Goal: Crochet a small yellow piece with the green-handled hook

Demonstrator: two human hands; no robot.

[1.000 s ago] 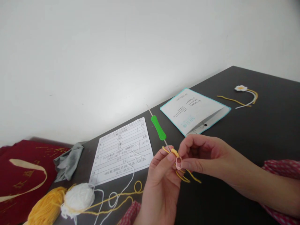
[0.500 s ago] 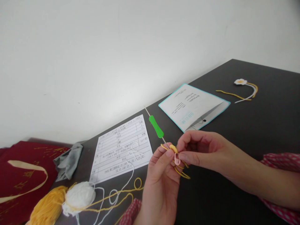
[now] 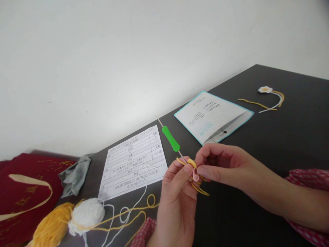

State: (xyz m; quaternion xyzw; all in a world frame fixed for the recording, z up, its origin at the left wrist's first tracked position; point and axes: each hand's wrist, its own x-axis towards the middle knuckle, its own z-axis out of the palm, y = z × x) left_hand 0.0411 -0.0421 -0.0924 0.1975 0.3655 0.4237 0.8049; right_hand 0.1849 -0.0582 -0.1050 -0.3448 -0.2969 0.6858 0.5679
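My left hand (image 3: 177, 192) pinches a small yellow crochet piece (image 3: 191, 163) between thumb and fingers. A double-ended crochet hook with a green handle (image 3: 171, 139) points up and away from that hand; its near shaft runs behind the fingertips, where its end is hidden. A pink stitch marker (image 3: 196, 175) hangs at the crochet piece. My right hand (image 3: 221, 164) has its thumb and index finger closed at the marker's upper part, against the yellow stitches. Loops of yellow yarn (image 3: 202, 192) dangle below the fingers.
A printed pattern sheet (image 3: 133, 164) and a white, blue-edged packet (image 3: 208, 116) lie beyond my hands. A finished white flower (image 3: 265, 89) is far right. White (image 3: 87, 216) and yellow yarn balls (image 3: 52, 226), a grey cloth (image 3: 75, 176) and a dark red bag (image 3: 23, 202) are left.
The green-handled hook has tilted slightly to the left. The stitch marker and yellow piece have shifted a little to the right between the fingers. Both hands keep their grip.
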